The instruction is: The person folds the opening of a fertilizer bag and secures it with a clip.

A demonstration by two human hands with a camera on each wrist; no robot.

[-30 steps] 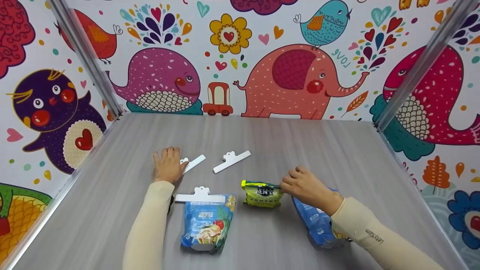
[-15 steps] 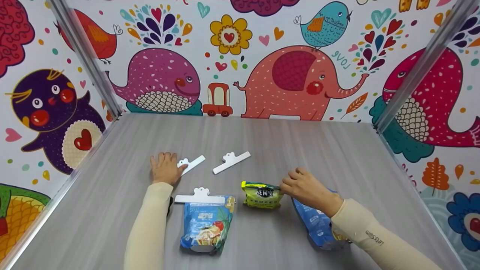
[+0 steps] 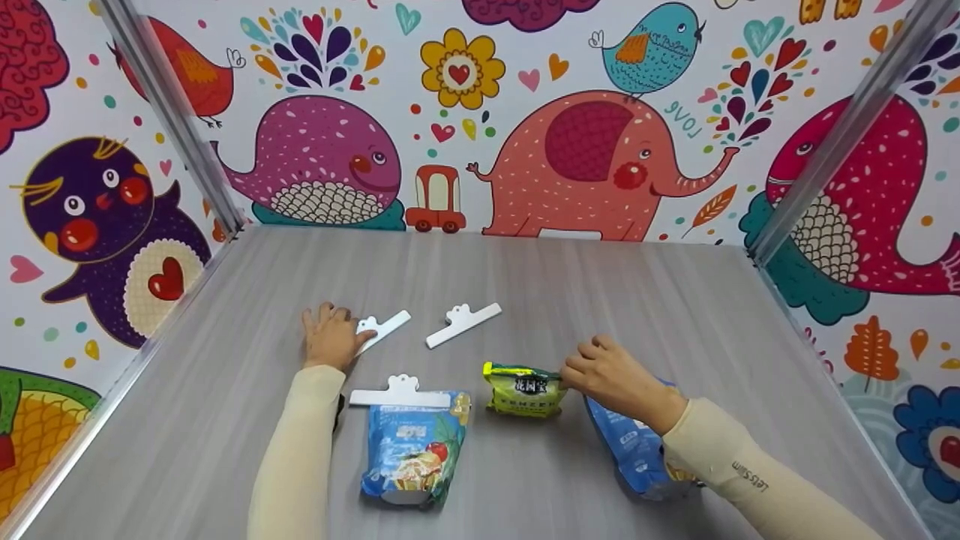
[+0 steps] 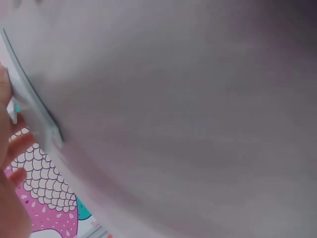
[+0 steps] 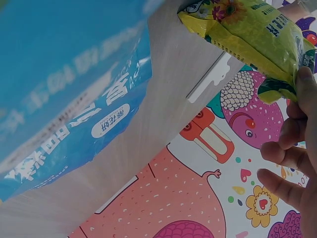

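My left hand [image 3: 330, 341] lies over the table at the left white bar clip [image 3: 388, 328], its fingers spread and its thumb at the clip's handle end. In the left wrist view this clip [image 4: 32, 101] shows at the left edge, beside the thumb and fingers. My right hand [image 3: 619, 379] pinches the top right corner of a small yellow-green bag [image 3: 525, 399] standing on the table. The right wrist view shows thumb and index finger on that corner of the bag [image 5: 257, 37], the other fingers loosely bent. Below my right forearm, a blue bag [image 3: 626, 446] is partly hidden.
Another white bar clip [image 3: 465, 324] lies farther back, right of the first. Nearer me, a blue bag [image 3: 412, 450] has a third white clip [image 3: 401, 391] across its top. Patterned walls and metal posts [image 3: 832, 142] border the grey table [image 3: 600, 277].
My left hand shifts slightly left and toward me, its thumb staying at the clip. My right hand and the yellow-green bag stay in place.
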